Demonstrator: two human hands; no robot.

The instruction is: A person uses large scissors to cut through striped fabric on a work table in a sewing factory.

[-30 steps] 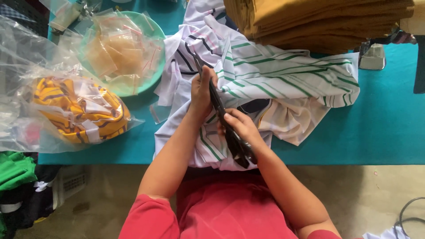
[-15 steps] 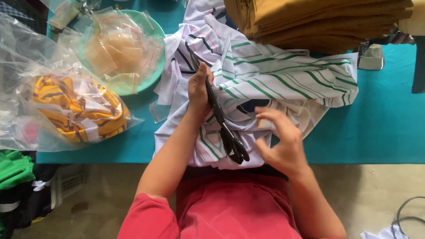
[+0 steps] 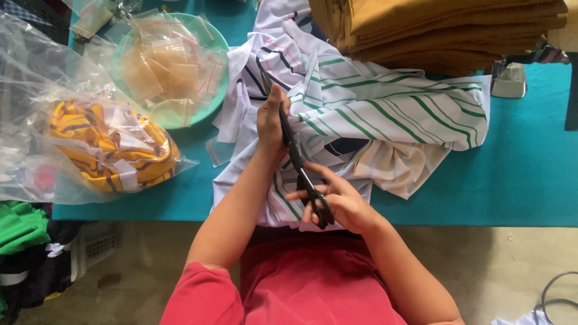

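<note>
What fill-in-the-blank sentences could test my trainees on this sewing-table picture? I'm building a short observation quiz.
1. The right hand grips the handles of a pair of black ____.
2. The left hand presses on white fabric with ____ stripes.
3. The clear bag at the left holds cloth that is mostly ____.
4. The folded mustard cloth lies stacked on a ____ table.

Missing words: scissors; green; yellow; teal
</note>
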